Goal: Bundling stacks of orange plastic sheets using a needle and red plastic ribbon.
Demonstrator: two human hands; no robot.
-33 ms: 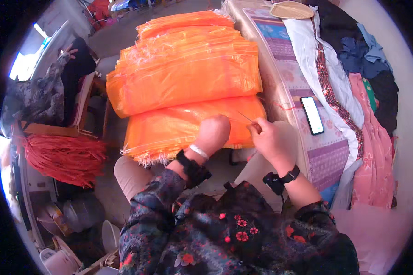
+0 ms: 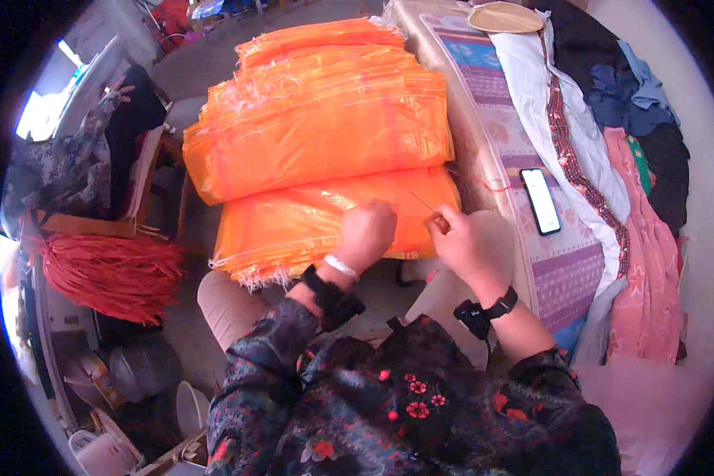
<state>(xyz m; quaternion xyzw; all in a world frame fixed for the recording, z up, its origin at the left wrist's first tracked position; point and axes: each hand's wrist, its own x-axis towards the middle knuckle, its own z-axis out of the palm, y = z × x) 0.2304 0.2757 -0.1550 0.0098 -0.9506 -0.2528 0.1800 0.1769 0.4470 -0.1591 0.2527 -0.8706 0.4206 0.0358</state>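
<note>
My right hand (image 2: 458, 240) pinches a long thin needle (image 2: 422, 201) between thumb and fingertips, its free end pointing up and to the left. My left hand (image 2: 367, 232) is closed in a fist just to the left; what lies inside its fingers is hidden. Both hands are above the near stack of orange woven plastic sacks (image 2: 282, 218), which have frayed white threads along their edges. A larger folded stack of the same sacks (image 2: 325, 135) rises just beyond. I cannot make out any thread at the needle.
On my right a bed with a patterned cover (image 2: 567, 266) carries a phone (image 2: 540, 200) with a lit screen, white cloth (image 2: 523, 87), pink cloth (image 2: 642, 293) and a woven fan (image 2: 505, 17). A bundle of red strips (image 2: 111, 270) hangs at left, above basins (image 2: 190, 408).
Both hands have shifted very slightly; the needle stays in my right hand's pinch. The stacks have not moved.
</note>
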